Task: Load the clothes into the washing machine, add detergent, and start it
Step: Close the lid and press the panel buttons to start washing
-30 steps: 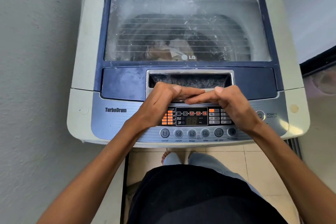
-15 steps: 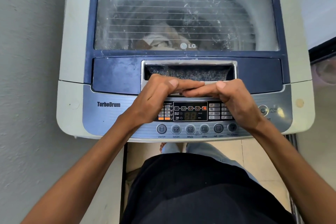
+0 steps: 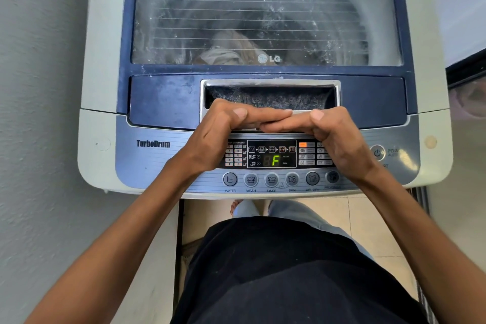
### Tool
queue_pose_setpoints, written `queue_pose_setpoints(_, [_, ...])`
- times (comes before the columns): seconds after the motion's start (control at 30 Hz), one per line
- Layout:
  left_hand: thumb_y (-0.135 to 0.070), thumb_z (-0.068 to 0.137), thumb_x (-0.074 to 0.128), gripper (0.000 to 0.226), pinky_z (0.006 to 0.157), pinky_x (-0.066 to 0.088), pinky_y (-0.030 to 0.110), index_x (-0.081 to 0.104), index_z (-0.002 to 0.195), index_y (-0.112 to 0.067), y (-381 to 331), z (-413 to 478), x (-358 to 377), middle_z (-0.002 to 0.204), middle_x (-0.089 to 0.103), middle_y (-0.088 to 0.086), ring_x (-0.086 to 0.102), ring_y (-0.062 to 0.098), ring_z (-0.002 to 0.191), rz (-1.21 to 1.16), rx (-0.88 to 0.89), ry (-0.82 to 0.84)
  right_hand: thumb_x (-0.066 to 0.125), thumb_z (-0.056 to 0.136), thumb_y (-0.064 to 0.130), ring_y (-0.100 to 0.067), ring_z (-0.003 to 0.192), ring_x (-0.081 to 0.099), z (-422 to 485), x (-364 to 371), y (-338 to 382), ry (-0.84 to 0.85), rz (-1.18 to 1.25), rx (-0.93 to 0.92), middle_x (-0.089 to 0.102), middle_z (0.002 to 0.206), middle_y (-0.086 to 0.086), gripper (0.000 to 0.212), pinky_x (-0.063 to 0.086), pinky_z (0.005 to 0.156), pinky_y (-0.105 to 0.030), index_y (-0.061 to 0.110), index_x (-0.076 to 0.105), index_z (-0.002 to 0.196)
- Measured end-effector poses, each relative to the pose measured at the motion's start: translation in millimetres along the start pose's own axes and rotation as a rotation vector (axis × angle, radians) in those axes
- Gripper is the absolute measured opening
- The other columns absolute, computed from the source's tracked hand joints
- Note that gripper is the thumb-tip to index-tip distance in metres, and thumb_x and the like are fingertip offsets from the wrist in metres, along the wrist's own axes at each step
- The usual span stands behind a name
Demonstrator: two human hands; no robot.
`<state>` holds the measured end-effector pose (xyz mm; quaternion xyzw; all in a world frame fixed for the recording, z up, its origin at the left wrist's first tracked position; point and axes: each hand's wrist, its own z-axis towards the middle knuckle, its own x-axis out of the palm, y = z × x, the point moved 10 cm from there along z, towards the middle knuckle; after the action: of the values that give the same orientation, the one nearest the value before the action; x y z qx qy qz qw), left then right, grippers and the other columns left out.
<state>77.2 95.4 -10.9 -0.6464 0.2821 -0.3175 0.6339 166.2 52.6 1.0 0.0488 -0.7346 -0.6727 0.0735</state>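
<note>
The washing machine (image 3: 105, 139) stands in front of me with its glass lid (image 3: 265, 21) down. Through the glass, beige and dark clothes (image 3: 231, 50) lie in the drum. My left hand (image 3: 223, 129) and my right hand (image 3: 328, 131) lie flat on the front lip of the lid handle (image 3: 271, 97), fingertips meeting in the middle and thumbs on top. Neither hand holds a loose object. Below them the control panel (image 3: 272, 156) shows a green "F" and one orange light at the right. No detergent container is in view.
A row of round buttons (image 3: 271, 179) marked water, wash, rinse and spin runs along the front edge, and the power button (image 3: 377, 152) sits at the right. A grey wall (image 3: 39, 87) stands close on the left. Tiled floor (image 3: 368, 218) and my feet show below.
The view has drawn closer to the machine. The orange lights at the panel's left have gone out and the display now shows a green "F". Both hands stay on the handle lip.
</note>
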Motion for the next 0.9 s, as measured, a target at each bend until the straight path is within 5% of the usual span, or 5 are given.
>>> queue_pose_setpoints(0.43, [-0.031, 0.082, 0.027, 0.053, 0.097, 0.045, 0.037, 0.067, 0.111, -0.013, 2.8, -0.4, 0.1, 0.111, 0.070, 0.003, 0.062, 0.025, 0.112, -0.053, -0.035, -0.010, 0.022, 0.089, 0.018, -0.028, 0.114, 0.060, -0.4, 1.9, 2.6, 0.025, -0.060, -0.072, 0.066, 0.113, -0.017, 0.050, 0.044, 0.099, -0.037, 0.002, 0.064, 0.109])
queue_pose_setpoints(0.7, [-0.023, 0.085, 0.043, 0.039, 0.088, 0.049, 0.027, 0.060, 0.118, -0.012, -21.9, -0.4, -0.2, 0.107, 0.070, 0.002, 0.066, 0.014, 0.100, 0.237, 0.080, -0.086, 0.053, 0.082, 0.007, -0.019, 0.097, 0.068, 1.0, -1.3, 8.6, -0.086, -0.104, -0.048, 0.071, 0.097, -0.009, 0.027, 0.051, 0.089, -0.028, 0.001, 0.065, 0.106])
queue_pose_setpoints(0.9, [-0.019, 0.087, 0.055, 0.030, 0.086, 0.052, 0.025, 0.064, 0.114, -0.010, -29.8, -3.7, 1.7, 0.103, 0.071, 0.002, 0.067, 0.010, 0.097, 0.291, 0.131, -0.169, 0.056, 0.086, 0.002, -0.015, 0.085, 0.068, -0.9, -1.6, 13.8, -0.224, -0.113, -0.116, 0.072, 0.089, -0.003, 0.017, 0.054, 0.079, -0.026, 0.008, 0.069, 0.096])
